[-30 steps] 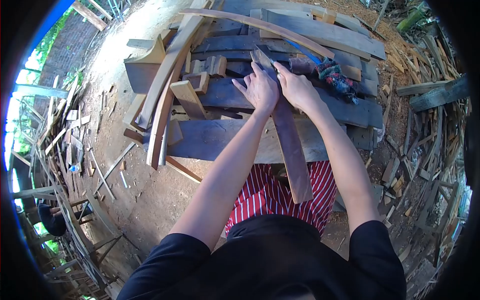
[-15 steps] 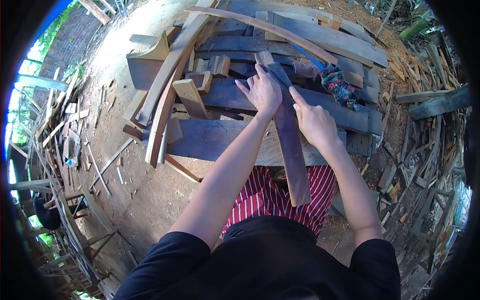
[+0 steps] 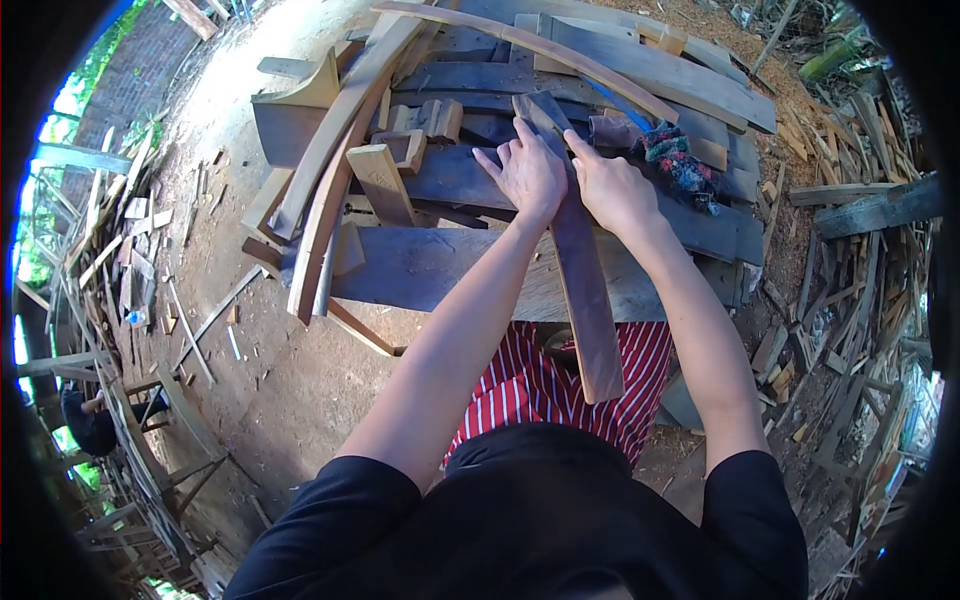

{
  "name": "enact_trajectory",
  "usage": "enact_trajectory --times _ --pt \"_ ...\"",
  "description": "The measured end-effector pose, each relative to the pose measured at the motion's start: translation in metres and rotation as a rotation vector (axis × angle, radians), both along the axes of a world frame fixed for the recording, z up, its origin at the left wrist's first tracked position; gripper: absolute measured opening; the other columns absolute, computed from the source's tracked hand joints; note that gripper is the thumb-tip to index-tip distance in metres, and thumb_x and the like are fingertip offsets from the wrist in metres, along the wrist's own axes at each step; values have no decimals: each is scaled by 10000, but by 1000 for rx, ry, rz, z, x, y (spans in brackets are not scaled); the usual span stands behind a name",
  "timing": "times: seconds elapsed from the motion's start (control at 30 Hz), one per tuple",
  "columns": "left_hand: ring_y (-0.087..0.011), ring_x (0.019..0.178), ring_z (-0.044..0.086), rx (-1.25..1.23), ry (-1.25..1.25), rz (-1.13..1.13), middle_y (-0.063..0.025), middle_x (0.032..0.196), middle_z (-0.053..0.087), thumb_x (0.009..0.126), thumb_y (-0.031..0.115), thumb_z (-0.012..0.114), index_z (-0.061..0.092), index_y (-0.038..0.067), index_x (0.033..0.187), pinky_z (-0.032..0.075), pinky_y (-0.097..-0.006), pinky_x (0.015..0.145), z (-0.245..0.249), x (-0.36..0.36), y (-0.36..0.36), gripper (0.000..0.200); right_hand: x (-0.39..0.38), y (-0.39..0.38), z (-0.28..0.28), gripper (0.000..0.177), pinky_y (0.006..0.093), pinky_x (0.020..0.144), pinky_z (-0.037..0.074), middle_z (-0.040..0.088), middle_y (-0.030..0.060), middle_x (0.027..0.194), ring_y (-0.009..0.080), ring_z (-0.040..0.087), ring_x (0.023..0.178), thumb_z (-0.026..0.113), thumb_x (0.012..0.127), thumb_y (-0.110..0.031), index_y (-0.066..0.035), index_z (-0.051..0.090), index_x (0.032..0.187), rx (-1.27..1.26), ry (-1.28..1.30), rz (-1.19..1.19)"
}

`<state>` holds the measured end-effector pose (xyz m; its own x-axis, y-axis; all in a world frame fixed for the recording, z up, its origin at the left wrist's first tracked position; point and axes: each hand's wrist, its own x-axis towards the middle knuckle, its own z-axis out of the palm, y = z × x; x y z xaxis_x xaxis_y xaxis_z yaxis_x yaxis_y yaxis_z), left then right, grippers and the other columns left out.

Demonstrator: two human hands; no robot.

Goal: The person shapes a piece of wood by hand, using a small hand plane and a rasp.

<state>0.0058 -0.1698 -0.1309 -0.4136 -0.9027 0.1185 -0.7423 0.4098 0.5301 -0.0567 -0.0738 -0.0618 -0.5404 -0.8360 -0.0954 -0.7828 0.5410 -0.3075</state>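
A long, dark-faced wooden plank [image 3: 585, 290] slants from the pile down to my lap, its near end over the striped trousers. My left hand [image 3: 530, 175] is on the plank's left edge near the far end, index finger stretched forward, another finger sticking out left, thumb hidden. On the plank's far part lies a dark flat strip [image 3: 547, 112]; its exact kind cannot be made out. My right hand [image 3: 612, 185] is closed at the strip's near end, index finger extended along it, the other fingers curled under and partly hidden.
Stacked dark boards [image 3: 420, 265] form the work surface. Long curved battens [image 3: 345, 150] lean at left, beside small wood blocks [image 3: 405, 150]. A patterned cloth [image 3: 675, 160] lies at right, near a blue strip [image 3: 622, 105]. Scrap wood [image 3: 140, 250] litters the ground.
My right hand has moved forward and slightly left along the plank, with the dark strip shifting forward. My left hand stays at nearly the same spot.
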Motion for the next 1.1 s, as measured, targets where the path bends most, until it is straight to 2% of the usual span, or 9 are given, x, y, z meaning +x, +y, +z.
enact_trajectory --times 0.2,0.27,0.53,0.67,0.87,0.9,1.0,1.07,1.1 --pt "-319 1154 543 -33 3 30 -151 1005 668 886 184 540 391 -39 1374 33 -590 1172 -7 0 1 557 14 30 20 429 528 741 556 692 250 861 407 693 849 448 993 -295 -282 447 1422 172 -20 16" --pt "-319 1166 536 -16 12 -13 -158 1015 665 886 186 540 361 -37 1401 27 -588 1174 1 2 1 589 3 15 8 432 531 742 555 691 250 867 406 693 849 452 992 -294 -282 443 1424 22 -27 24" --pt "-314 1151 543 -28 -11 30 -153 1010 668 883 183 534 396 -38 1361 49 -583 1172 -2 0 3 544 10 32 21 421 535 751 554 693 238 898 407 691 840 433 999 -277 -274 452 1420 111 -4 38" --pt "-313 1154 537 14 -5 -13 -148 1007 660 895 185 525 362 -34 1398 24 -582 1174 0 -1 -2 573 -5 -1 -1 427 534 746 557 691 248 881 398 695 829 435 998 -286 -275 443 1425 25 -7 38" --pt "-326 1170 524 -61 -8 2 -151 1031 655 889 189 541 370 -28 1373 46 -587 1171 -9 -2 -1 557 8 33 17 434 528 748 559 695 240 882 405 693 838 425 1002 -283 -242 435 1433 132 -28 56" --pt "-316 1211 514 57 -108 -35 -146 1145 651 954 244 448 378 14 1409 41 -593 1165 10 3 1 515 1 23 10 435 534 715 553 686 245 853 416 683 804 440 1001 -271 -236 438 1435 46 -32 79" --pt "-317 1205 519 51 -61 -26 -145 1130 656 957 254 453 381 15 1404 41 -594 1164 5 1 -2 512 -4 8 9 431 537 679 546 672 256 812 432 671 763 453 1001 -259 -220 450 1431 -33 -14 74" --pt "-319 1213 514 55 -76 -23 -145 1124 660 959 269 458 370 19 1411 40 -597 1164 4 0 -3 523 4 18 20 425 532 784 554 691 246 898 421 682 870 440 996 -293 -247 449 1419 58 -65 66" --pt "-310 1183 527 -3 -51 11 -140 1084 660 918 235 520 379 5 1389 51 -589 1168 2 -2 -2 543 7 24 19 415 537 779 550 691 240 913 420 680 885 436 998 -293 -244 457 1409 47 -42 85"
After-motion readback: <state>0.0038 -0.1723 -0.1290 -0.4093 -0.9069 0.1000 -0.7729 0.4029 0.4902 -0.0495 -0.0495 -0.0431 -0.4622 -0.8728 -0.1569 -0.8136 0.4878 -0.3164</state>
